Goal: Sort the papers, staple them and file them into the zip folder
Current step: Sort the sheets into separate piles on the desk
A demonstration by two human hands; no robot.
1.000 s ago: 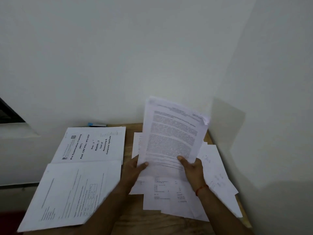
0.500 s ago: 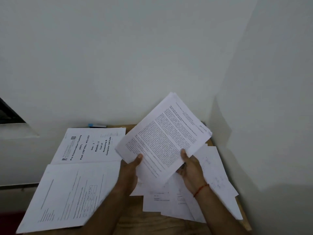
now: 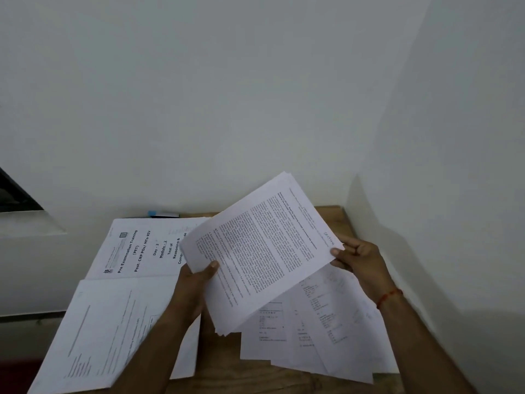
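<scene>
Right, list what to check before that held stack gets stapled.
1. Grip on the stack of printed sheets by left hand and right hand: ok.
2. Stack's edges squared: not ok, lower corner fans out.
3. The loose sheets on the wooden table sorted: not ok, overlapped askew.
4. Stapler at hand: cannot tell; a blue object by the wall is unclear.
5. Zip folder ready: cannot tell, none in view.
</scene>
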